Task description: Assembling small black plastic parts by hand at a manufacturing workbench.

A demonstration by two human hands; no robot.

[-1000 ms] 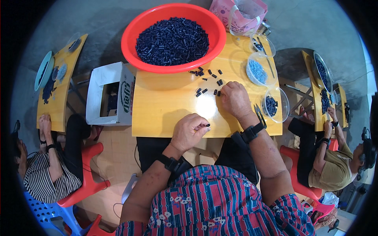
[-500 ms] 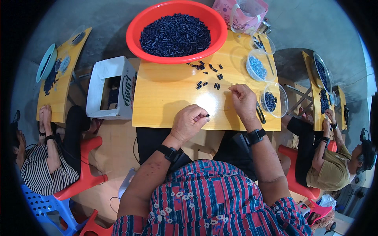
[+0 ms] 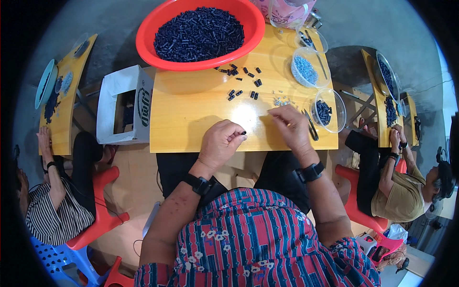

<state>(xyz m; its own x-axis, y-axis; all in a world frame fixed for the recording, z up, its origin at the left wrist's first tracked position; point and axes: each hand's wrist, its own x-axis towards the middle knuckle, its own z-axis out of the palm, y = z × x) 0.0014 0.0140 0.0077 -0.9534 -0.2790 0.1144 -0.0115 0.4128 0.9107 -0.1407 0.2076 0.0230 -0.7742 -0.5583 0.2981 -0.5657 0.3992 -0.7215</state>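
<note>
Pinching black piece (image 3: 244,133) in left hand (image 3: 219,142); cannot tell grip of right hand (image 3: 292,128) or finished count; seemingly facing heaped far basin (image 3: 203,65).

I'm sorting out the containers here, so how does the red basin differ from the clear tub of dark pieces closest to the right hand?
Size: the red basin is far larger than the clear tub.
Look: the red basin is opaque; the clear tub is see-through.
Fill: the red basin holds a broad heap of dark pieces; the clear tub holds only a small cluster.
Shared: both are rounded and hold small dark pieces.
</note>
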